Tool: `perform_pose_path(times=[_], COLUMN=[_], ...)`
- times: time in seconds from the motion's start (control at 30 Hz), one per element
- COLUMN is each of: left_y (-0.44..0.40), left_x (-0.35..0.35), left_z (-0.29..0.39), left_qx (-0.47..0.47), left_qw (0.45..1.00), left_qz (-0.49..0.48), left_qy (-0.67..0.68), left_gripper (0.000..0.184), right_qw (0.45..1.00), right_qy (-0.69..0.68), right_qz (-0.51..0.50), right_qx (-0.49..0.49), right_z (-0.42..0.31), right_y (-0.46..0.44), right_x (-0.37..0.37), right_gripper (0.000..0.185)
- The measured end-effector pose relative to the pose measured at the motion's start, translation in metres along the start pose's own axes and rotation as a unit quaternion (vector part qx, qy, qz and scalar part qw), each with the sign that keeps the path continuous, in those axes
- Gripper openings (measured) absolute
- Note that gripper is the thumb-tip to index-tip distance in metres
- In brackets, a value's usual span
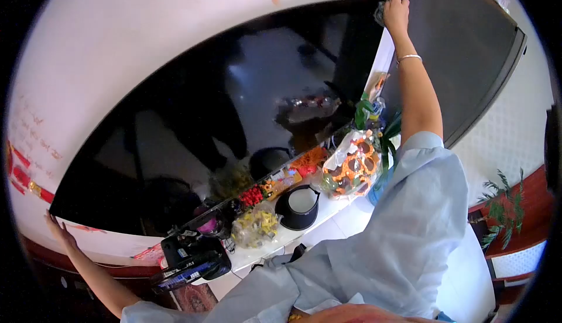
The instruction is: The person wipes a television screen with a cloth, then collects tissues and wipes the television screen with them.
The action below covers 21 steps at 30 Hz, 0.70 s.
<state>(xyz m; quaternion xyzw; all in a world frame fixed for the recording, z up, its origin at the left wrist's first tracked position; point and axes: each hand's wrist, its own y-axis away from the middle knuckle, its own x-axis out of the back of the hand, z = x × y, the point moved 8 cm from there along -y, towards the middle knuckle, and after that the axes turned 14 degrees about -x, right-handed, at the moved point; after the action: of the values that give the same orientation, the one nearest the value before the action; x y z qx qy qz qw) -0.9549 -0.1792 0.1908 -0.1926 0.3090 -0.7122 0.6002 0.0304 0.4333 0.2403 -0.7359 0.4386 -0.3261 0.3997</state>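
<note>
A large black television fills the middle of the view, its dark screen full of reflections. At its upper right corner, my right hand is closed on a dark grey cloth, which touches the frame's edge. Far to the left, my left hand rests at the television's lower left corner, fingers stretched out and nothing held. A bracelet circles my right wrist.
Below the screen, a white cabinet carries a black visor, a bag of yellow items, red berries, an orange-patterned bag and a black fan. A grey panel stands at right; a plant is below it.
</note>
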Motion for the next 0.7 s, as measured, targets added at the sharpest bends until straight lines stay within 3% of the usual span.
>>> perform_pose_path(times=[0.07,0.17,0.2,0.3,0.33,0.37,0.4,0.47,0.5,0.57,0.6,0.63,0.7], left_y=[0.001,0.004,0.004,0.004,0.004,0.007,0.010,0.014,0.015,0.015,0.026,0.020,0.005], left_x=[-0.002,-0.003,-0.002,-0.002,-0.003,-0.004,-0.005,-0.009,-0.010,-0.012,-0.022,-0.016,-0.004], left_z=[0.005,0.012,0.011,0.016,0.016,0.017,0.020,0.029,0.031,0.033,0.044,0.036,0.021], left_qx=[0.017,0.023,0.025,0.034,0.029,0.035,0.037,0.043,0.044,0.049,0.052,0.060,0.055], left_qw=[1.000,0.999,0.999,0.999,0.999,0.999,0.999,0.999,0.999,0.999,0.998,0.998,0.998], left_qz=[-0.003,-0.015,-0.019,-0.015,-0.037,-0.037,-0.031,-0.023,-0.018,-0.013,0.008,0.001,-0.018], left_qy=[0.009,0.019,0.020,0.009,-0.004,-0.005,-0.001,0.003,0.001,-0.007,-0.016,-0.031,-0.014], left_gripper=[0.058,0.059,0.059,0.059,0.060,0.060,0.060,0.059,0.059,0.058,0.057,0.058,0.059], right_qw=[0.997,0.992,0.994,0.910,0.983,0.944,0.873,0.825,0.799,0.706,0.696,0.736,0.798], right_qy=[-0.025,-0.100,-0.060,-0.251,-0.164,-0.236,-0.339,-0.481,-0.539,-0.658,-0.688,-0.630,-0.499], right_qz=[-0.015,-0.075,-0.085,-0.209,-0.053,-0.093,-0.151,-0.120,-0.111,0.000,-0.006,-0.053,-0.140], right_qx=[-0.074,-0.034,-0.019,-0.253,-0.070,-0.211,-0.317,-0.271,-0.241,-0.262,-0.205,-0.241,-0.307], right_z=[0.037,0.044,0.045,0.073,0.060,0.092,0.069,0.100,0.081,0.051,0.103,0.113,0.066], right_y=[-0.002,0.016,0.024,0.060,0.059,0.056,0.059,0.027,0.017,0.040,0.028,0.042,0.097], right_x=[-0.019,-0.017,-0.017,-0.031,-0.017,-0.036,-0.024,-0.053,-0.043,0.001,-0.022,-0.032,-0.013], right_gripper=[0.034,0.035,0.033,0.021,0.018,0.017,0.018,0.021,0.022,0.025,0.029,0.028,0.028])
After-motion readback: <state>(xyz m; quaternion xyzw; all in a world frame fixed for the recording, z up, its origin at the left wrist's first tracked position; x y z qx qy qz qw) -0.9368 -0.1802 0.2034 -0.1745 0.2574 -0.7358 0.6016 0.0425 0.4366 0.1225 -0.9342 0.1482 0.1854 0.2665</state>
